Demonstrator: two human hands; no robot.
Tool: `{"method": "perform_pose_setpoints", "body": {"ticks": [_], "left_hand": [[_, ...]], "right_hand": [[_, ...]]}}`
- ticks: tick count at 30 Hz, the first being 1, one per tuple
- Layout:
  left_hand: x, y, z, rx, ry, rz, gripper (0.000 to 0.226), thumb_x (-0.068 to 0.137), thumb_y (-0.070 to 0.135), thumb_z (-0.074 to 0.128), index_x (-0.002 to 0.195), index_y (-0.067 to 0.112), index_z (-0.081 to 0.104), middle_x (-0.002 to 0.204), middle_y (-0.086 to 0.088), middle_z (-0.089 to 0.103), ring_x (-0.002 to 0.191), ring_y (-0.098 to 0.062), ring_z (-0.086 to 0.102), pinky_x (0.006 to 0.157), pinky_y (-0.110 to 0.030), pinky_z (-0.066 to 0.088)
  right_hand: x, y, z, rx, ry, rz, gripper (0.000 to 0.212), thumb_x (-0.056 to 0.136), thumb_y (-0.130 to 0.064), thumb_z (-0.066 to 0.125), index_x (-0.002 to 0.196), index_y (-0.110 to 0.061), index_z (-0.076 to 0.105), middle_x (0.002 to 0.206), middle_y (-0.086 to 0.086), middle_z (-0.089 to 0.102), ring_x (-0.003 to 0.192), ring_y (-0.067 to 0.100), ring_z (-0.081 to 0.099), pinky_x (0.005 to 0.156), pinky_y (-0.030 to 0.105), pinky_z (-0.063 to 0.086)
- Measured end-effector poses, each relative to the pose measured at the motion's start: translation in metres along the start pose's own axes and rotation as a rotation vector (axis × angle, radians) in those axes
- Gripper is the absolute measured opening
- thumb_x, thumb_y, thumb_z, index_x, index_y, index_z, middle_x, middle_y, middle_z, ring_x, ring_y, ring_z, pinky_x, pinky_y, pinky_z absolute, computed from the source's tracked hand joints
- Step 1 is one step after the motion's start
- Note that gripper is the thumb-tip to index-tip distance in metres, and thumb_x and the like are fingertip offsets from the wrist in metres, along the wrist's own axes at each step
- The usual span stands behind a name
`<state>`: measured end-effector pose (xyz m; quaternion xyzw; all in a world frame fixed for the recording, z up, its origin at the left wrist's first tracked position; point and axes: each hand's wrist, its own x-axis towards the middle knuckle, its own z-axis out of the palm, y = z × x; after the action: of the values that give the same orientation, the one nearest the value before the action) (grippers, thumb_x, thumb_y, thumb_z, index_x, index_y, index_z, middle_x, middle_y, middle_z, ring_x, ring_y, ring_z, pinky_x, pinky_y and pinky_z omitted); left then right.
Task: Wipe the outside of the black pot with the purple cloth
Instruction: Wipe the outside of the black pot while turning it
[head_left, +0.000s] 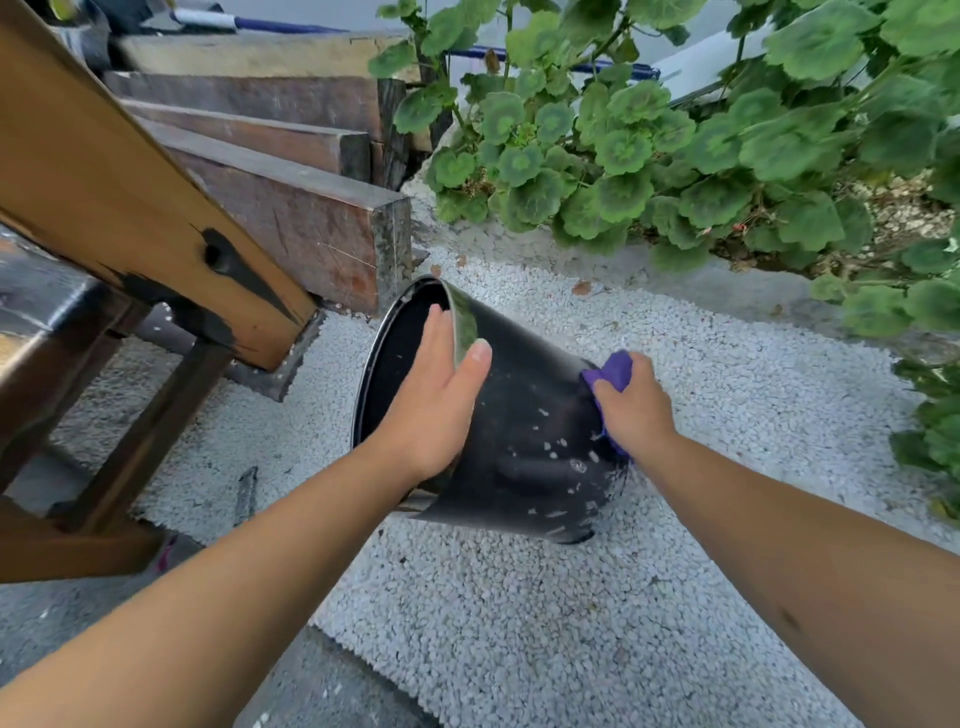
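The black pot (524, 436) lies tipped on its side on white gravel, its open mouth facing left, its outside flecked with pale spots. My left hand (436, 400) grips the rim, fingers inside the mouth and thumb on the outer wall. My right hand (631, 410) presses the bunched purple cloth (613, 371) against the pot's outside near its base. Most of the cloth is hidden under my fingers.
White gravel (519, 623) covers the ground around the pot. A wooden beam (130, 208) and stacked planks (291, 208) stand at the left. Green leafy plants (675, 156) crowd the back and right. Grey concrete (322, 691) lies at the near left.
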<state>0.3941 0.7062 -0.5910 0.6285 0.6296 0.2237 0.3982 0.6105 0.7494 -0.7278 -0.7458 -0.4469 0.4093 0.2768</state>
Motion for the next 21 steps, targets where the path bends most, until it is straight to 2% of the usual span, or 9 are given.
{"method": "perform_pose_setpoints", "body": {"ticks": [2, 4, 7, 10, 12, 15, 19, 21], "left_hand": [[0.001, 0.007, 0.003, 0.011, -0.028, 0.039, 0.071, 0.099, 0.057, 0.019, 0.151, 0.026, -0.016, 0.158, 0.016, -0.022, 0.141, 0.006, -0.017, 0.120, -0.033, -0.002], [0.001, 0.012, 0.016, 0.145, -0.029, 0.152, 0.065, 0.100, 0.052, 0.015, 0.152, 0.025, -0.013, 0.158, 0.013, -0.024, 0.143, -0.001, -0.022, 0.120, -0.038, -0.003], [0.001, 0.018, 0.039, 0.411, -0.043, 0.264, 0.061, 0.096, 0.055, 0.017, 0.151, 0.029, 0.013, 0.161, 0.015, -0.010, 0.146, -0.007, -0.015, 0.118, -0.049, 0.003], [0.004, 0.023, 0.049, 0.568, -0.065, 0.299, 0.048, 0.093, 0.059, 0.025, 0.134, 0.034, 0.029, 0.161, 0.015, -0.001, 0.149, -0.013, -0.006, 0.115, -0.058, 0.008], [0.011, 0.024, 0.044, 0.576, -0.058, 0.282, 0.046, 0.092, 0.060, 0.024, 0.129, 0.035, 0.031, 0.161, 0.015, 0.002, 0.149, -0.015, -0.004, 0.115, -0.059, 0.009], [0.015, 0.019, 0.027, 0.534, -0.017, 0.251, 0.055, 0.089, 0.064, 0.019, 0.134, 0.034, 0.030, 0.161, 0.015, 0.003, 0.149, -0.015, -0.001, 0.114, -0.059, 0.010], [0.016, 0.005, 0.005, 0.396, -0.005, 0.199, 0.067, 0.087, 0.071, 0.010, 0.143, 0.036, 0.026, 0.161, 0.017, 0.003, 0.148, -0.009, -0.003, 0.114, -0.062, 0.010], [0.015, 0.000, -0.002, 0.275, -0.022, 0.181, 0.078, 0.085, 0.078, 0.007, 0.148, 0.035, 0.024, 0.162, 0.016, 0.004, 0.147, -0.003, -0.005, 0.116, -0.059, 0.009]], "right_hand": [[-0.004, 0.006, 0.010, -0.016, -0.014, 0.080, 0.044, 0.094, -0.029, 0.055, 0.132, -0.015, 0.040, 0.110, 0.012, 0.058, 0.081, 0.025, 0.052, 0.066, 0.032, 0.039], [-0.007, 0.013, 0.011, -0.034, 0.037, 0.106, 0.042, 0.094, -0.027, 0.055, 0.131, -0.012, 0.042, 0.113, 0.016, 0.058, 0.086, 0.028, 0.050, 0.069, 0.031, 0.038], [-0.010, 0.008, 0.006, 0.035, 0.139, 0.031, 0.046, 0.091, -0.028, 0.060, 0.133, -0.015, 0.045, 0.117, 0.011, 0.060, 0.097, 0.027, 0.054, 0.079, 0.029, 0.039], [-0.016, -0.018, 0.002, 0.172, 0.177, -0.030, 0.049, 0.091, -0.030, 0.059, 0.136, -0.023, 0.044, 0.123, 0.004, 0.060, 0.109, 0.024, 0.056, 0.088, 0.029, 0.041], [-0.021, -0.037, -0.002, 0.275, 0.185, -0.030, 0.050, 0.091, -0.029, 0.057, 0.139, -0.027, 0.041, 0.127, 0.001, 0.058, 0.111, 0.021, 0.055, 0.090, 0.028, 0.040], [-0.037, -0.064, -0.004, 0.432, 0.188, -0.048, 0.050, 0.091, -0.028, 0.055, 0.139, -0.028, 0.041, 0.125, -0.006, 0.054, 0.113, 0.017, 0.053, 0.092, 0.027, 0.037], [-0.078, -0.103, 0.020, 0.378, 0.089, -0.372, 0.048, 0.088, -0.040, 0.051, 0.135, -0.039, 0.040, 0.138, -0.013, 0.043, 0.120, 0.003, 0.043, 0.103, 0.024, 0.036], [-0.092, -0.111, 0.034, 0.344, 0.037, -0.442, 0.049, 0.087, -0.043, 0.046, 0.136, -0.038, 0.041, 0.141, -0.013, 0.039, 0.128, 0.008, 0.039, 0.108, 0.028, 0.032]]}}
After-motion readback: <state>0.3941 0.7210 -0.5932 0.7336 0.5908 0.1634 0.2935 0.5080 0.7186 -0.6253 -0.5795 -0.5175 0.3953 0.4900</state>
